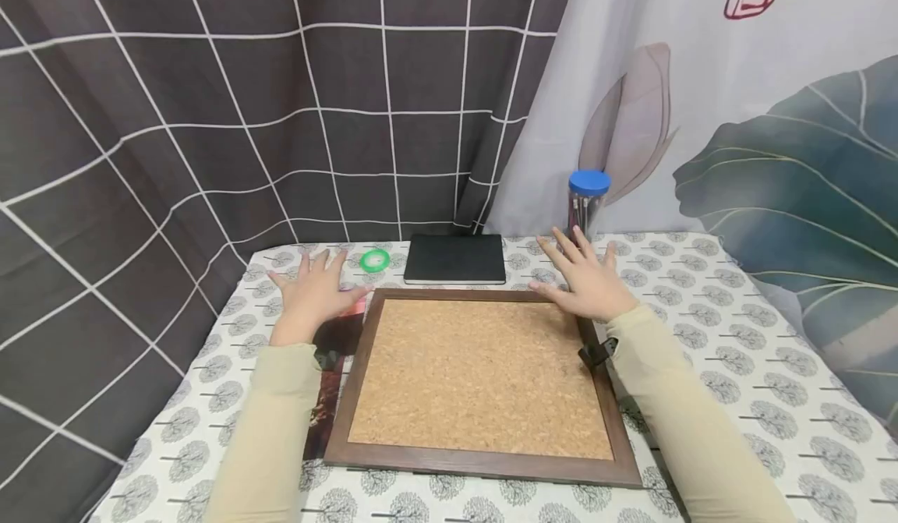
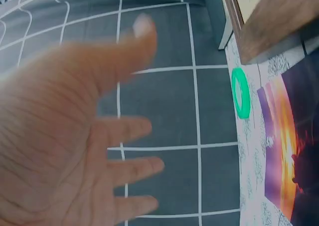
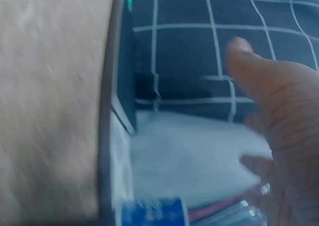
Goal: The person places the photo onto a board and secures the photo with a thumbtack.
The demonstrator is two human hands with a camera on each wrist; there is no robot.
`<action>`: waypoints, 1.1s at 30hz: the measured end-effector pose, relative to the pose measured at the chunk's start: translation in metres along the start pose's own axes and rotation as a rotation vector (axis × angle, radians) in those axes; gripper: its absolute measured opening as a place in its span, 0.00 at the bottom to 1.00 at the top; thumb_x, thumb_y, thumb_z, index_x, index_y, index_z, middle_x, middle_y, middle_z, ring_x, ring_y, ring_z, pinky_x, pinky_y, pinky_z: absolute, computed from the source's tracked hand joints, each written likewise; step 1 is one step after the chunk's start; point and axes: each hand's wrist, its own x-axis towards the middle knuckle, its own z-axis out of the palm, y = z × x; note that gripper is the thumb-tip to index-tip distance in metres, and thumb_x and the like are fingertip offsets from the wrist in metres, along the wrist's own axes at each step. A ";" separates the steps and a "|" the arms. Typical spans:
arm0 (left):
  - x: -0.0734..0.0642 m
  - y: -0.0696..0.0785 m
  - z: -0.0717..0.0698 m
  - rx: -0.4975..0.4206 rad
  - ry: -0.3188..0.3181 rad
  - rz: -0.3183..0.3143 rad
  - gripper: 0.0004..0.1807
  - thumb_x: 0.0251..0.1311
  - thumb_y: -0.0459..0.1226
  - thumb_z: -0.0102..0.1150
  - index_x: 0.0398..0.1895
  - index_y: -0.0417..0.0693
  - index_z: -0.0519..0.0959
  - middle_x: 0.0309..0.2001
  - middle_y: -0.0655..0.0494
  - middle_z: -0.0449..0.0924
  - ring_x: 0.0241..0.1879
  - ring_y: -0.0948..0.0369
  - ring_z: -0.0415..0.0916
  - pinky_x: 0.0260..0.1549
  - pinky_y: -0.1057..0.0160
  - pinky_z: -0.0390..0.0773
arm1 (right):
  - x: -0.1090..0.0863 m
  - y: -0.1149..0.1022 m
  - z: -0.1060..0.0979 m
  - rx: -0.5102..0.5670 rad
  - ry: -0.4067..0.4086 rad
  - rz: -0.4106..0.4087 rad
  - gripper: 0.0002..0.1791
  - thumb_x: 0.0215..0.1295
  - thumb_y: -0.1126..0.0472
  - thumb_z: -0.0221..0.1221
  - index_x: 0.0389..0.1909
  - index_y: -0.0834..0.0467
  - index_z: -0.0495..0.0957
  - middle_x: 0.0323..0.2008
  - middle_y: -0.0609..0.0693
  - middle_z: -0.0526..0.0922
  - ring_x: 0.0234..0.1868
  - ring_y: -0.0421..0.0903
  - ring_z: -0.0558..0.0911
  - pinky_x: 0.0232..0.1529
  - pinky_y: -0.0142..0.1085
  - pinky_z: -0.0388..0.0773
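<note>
Presently, a cork board [image 1: 484, 379] is lying on the tabletop [image 1: 758, 367].
Near it, the left hand [image 1: 312, 301] and right hand [image 1: 591, 280] are hovering, holding nothing, fingers widely spread.

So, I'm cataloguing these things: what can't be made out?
- Printed picture: the left sleeve and framed corkboard cover parts in the head view; the left wrist view's right edge crops it.
- Jar, base: partly behind the right hand in head view.
- Its contents: too small in head view; blurred in right wrist view.
</note>
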 end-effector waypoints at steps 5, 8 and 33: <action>0.005 -0.019 -0.004 -0.080 0.022 -0.086 0.48 0.64 0.66 0.50 0.78 0.45 0.57 0.74 0.34 0.55 0.71 0.31 0.50 0.56 0.16 0.37 | 0.002 0.026 -0.022 0.164 0.052 -0.116 0.35 0.71 0.47 0.60 0.72 0.61 0.66 0.66 0.63 0.73 0.66 0.66 0.70 0.63 0.68 0.61; 0.006 -0.033 -0.004 -0.117 -0.016 -0.104 0.46 0.65 0.63 0.51 0.77 0.44 0.57 0.72 0.32 0.58 0.69 0.32 0.57 0.58 0.21 0.52 | -0.002 0.047 -0.026 0.236 0.003 -0.078 0.25 0.74 0.53 0.58 0.63 0.65 0.74 0.53 0.63 0.83 0.54 0.62 0.81 0.56 0.59 0.73; 0.012 -0.068 0.045 -0.376 -0.062 -0.025 0.43 0.55 0.38 0.68 0.72 0.32 0.62 0.61 0.27 0.67 0.60 0.33 0.66 0.61 0.34 0.63 | -0.039 0.121 0.035 0.540 -0.243 0.120 0.08 0.65 0.54 0.67 0.40 0.53 0.84 0.34 0.47 0.84 0.31 0.43 0.76 0.34 0.36 0.72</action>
